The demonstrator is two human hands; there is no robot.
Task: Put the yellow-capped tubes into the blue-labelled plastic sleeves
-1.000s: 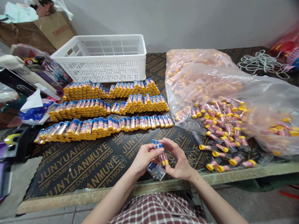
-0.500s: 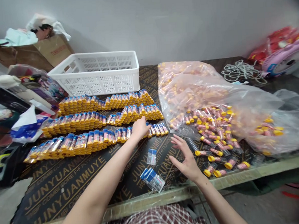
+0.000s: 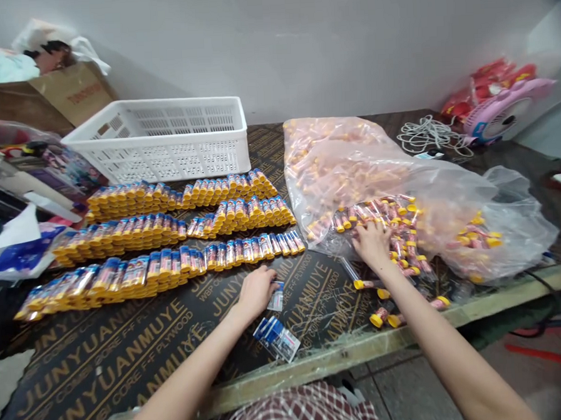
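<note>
My left hand (image 3: 258,291) is over the dark printed board, its fingers bent together at the edge of a small blue-and-clear packet (image 3: 276,298); its grip is partly hidden. Several similar packets (image 3: 278,339) lie nearer the front edge. My right hand (image 3: 374,243) reaches down with spread fingers onto the loose pink tubes with yellow caps (image 3: 410,244) at the mouth of a clear plastic bag (image 3: 348,169). Whether its fingertips touch a tube is unclear. Rows of blue-topped, yellow-capped tubes (image 3: 170,263) lie to the left.
A white plastic basket (image 3: 178,156) stands behind the rows. White cord (image 3: 429,136) and a pink fan (image 3: 501,120) are at the back right. A cardboard box (image 3: 74,95) and wrapped items sit at left.
My left hand has left the front row of tubes and come down to the single packet. My right hand has moved forward and right onto the loose tubes. The view has shifted slightly.
</note>
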